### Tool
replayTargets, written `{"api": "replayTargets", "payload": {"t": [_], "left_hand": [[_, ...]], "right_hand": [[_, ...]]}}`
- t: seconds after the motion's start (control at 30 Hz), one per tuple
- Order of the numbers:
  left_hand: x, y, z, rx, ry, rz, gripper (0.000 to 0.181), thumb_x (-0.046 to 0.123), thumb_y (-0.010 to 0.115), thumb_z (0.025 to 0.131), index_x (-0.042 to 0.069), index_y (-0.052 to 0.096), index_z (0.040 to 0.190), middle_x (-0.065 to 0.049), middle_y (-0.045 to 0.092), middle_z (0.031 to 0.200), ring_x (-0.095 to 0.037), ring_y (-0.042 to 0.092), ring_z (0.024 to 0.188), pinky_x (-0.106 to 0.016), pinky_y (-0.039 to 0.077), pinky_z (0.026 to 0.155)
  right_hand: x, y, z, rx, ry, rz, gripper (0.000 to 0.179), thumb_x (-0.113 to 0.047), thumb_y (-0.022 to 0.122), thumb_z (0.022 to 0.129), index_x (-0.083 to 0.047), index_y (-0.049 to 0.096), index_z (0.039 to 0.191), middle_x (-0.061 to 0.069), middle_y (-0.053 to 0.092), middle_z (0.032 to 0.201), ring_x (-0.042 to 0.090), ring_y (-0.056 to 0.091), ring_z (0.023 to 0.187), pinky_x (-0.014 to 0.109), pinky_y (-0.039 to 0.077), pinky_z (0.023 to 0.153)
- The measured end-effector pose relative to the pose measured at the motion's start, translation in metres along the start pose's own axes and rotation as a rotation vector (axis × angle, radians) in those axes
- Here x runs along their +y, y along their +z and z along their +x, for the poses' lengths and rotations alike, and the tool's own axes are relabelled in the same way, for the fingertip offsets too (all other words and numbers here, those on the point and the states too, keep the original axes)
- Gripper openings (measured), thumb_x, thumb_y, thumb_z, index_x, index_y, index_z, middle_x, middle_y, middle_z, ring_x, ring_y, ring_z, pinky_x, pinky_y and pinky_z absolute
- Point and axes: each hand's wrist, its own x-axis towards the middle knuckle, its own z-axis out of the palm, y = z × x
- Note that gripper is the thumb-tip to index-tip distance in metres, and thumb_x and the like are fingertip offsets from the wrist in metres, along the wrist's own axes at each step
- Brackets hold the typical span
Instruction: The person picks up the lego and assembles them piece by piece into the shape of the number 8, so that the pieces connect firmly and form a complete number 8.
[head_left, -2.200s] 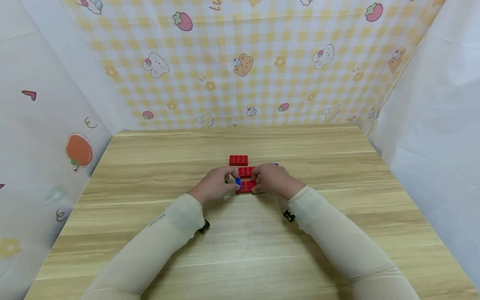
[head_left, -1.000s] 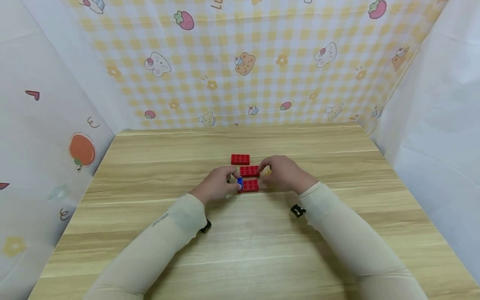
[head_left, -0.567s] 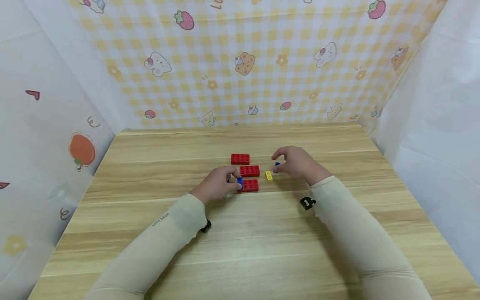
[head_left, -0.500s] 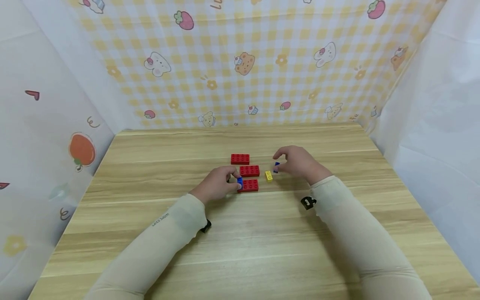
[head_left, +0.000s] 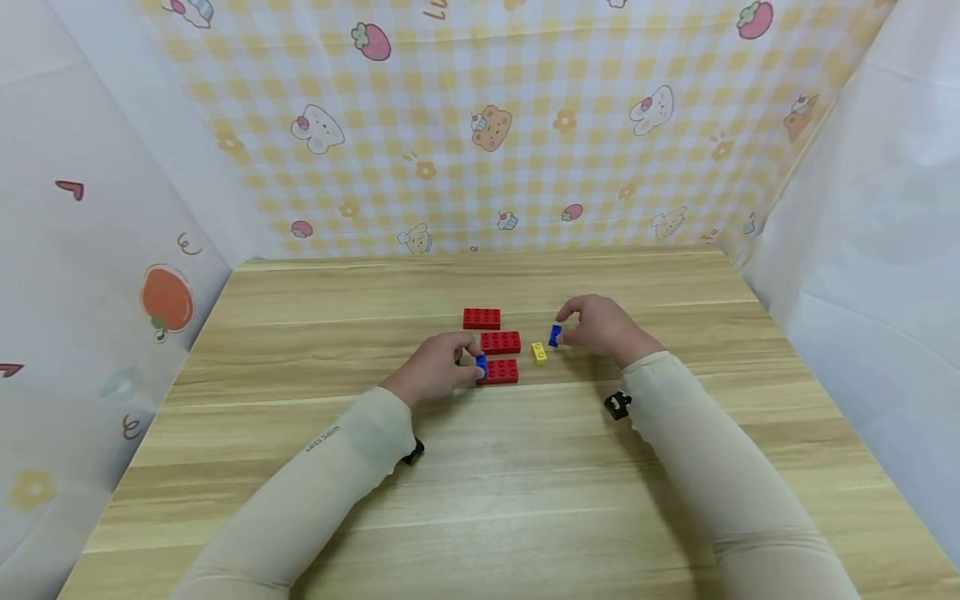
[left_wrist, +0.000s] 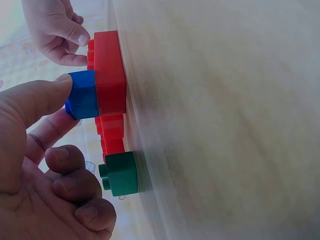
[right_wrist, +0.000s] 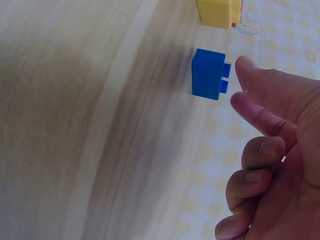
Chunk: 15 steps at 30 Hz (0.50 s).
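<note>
Pinching blue brick (head_left: 482, 364) with left hand (head_left: 437, 365), atop red brick (head_left: 502, 372) at frame centre, with fingers of right hand (head_left: 602, 324) narrowly parted just above second blue brick (head_left: 554, 336), right of centre, near yellow brick (head_left: 538, 353), with two other red bricks (head_left: 500, 342) higher up, on wooden table (head_left: 510, 500).

At the centre of the head view, the left grip (head_left: 437, 367) covers part of the blue brick (head_left: 481, 365) it pinches; that brick hides the left end of the nearest red brick (head_left: 504, 372). The left sleeve (head_left: 322, 492) and right sleeve (head_left: 731, 475) are cut off by the bottom edge; lettering (head_left: 322, 438) at lower left is too blurred to read. In the right wrist view, the top edge cuts off the yellow brick (right_wrist: 214, 12), the right edge the right grip (right_wrist: 270, 145).
</note>
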Motion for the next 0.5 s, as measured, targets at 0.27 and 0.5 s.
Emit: {"api": "replayTargets", "payload": {"t": [0.27,0.5], "left_hand": [[-0.001,-0.0001,0.0014,0.004,0.003,0.006,0.016,0.023,0.077,0.098,0.019,0.068,0.11,-0.004,0.048,0.083,-0.021,0.047,0.076,-0.034,0.039,0.067],[-0.0006,-0.0004,0.0014,-0.002,-0.001,0.002,0.015,0.022,0.078,0.097,0.019,0.068,0.108,-0.006,0.05,0.085,-0.022,0.048,0.078,-0.034,0.04,0.067]], "right_hand": [[0.0018,0.0048,0.0043,-0.009,0.024,0.004,0.029,-0.021,0.08,0.095,-0.012,0.072,0.121,0.014,0.067,0.13,0.03,0.056,0.099,0.041,0.046,0.087],[0.0006,0.0061,0.0058,-0.021,0.038,-0.009,0.032,-0.023,0.081,0.094,-0.012,0.071,0.123,0.014,0.066,0.129,0.031,0.056,0.101,0.042,0.046,0.087]]}}
